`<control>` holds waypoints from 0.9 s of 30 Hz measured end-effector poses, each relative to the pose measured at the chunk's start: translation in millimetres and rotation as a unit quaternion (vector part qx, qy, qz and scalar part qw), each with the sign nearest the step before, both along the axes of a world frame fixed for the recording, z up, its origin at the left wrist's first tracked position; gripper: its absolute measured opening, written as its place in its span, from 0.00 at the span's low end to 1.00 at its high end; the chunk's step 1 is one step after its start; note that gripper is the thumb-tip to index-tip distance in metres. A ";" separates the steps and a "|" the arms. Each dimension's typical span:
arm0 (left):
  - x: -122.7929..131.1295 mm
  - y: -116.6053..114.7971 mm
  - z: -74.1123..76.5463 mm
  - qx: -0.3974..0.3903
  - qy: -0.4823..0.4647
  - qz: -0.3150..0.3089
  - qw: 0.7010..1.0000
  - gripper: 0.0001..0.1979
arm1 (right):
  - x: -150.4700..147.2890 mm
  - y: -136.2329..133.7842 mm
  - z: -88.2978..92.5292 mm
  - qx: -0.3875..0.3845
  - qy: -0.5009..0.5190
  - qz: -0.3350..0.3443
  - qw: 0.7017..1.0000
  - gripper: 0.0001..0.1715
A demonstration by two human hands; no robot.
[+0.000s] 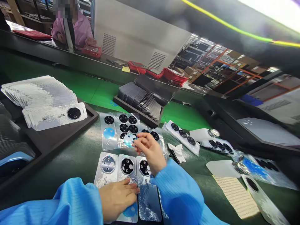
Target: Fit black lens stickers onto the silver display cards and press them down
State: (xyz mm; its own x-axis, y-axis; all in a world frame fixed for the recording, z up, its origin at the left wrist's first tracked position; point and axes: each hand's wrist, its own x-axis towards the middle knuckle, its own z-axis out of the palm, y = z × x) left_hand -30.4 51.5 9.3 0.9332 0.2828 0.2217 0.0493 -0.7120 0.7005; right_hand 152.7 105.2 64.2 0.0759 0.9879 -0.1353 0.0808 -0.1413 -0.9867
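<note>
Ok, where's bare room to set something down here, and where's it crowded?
Green mat shows between the stacked-sheet tray and the printed strips; dark mat shows between the left tray and the cards. Crowded around the right hand and left hand.

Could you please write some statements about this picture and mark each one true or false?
1. The right hand is over the sheets of black round stickers. True.
2. The left hand holds a pair of scissors. False: it rests on the printed cards.
3. Both sleeves are red. False: the sleeves are light blue.
4. A person in pink appears at the upper left, beyond the dark rail. True.
5. A row of dark cards leans in a black tray. True.
</note>
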 end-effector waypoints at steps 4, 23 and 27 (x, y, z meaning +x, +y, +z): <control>-8.2 1.8 25.4 -0.436 -0.065 0.165 0.882 0.22 | -1.5 -39.1 26.0 0.050 -0.018 0.103 0.993 0.15; -54.4 -3.0 13.8 0.066 0.021 0.072 0.995 0.14 | -49.3 -39.0 -27.1 0.194 -0.468 0.235 0.829 0.26; -51.6 -5.0 1.9 0.099 0.030 0.083 0.991 0.14 | -52.8 -41.2 -31.3 0.206 -0.499 0.217 0.813 0.25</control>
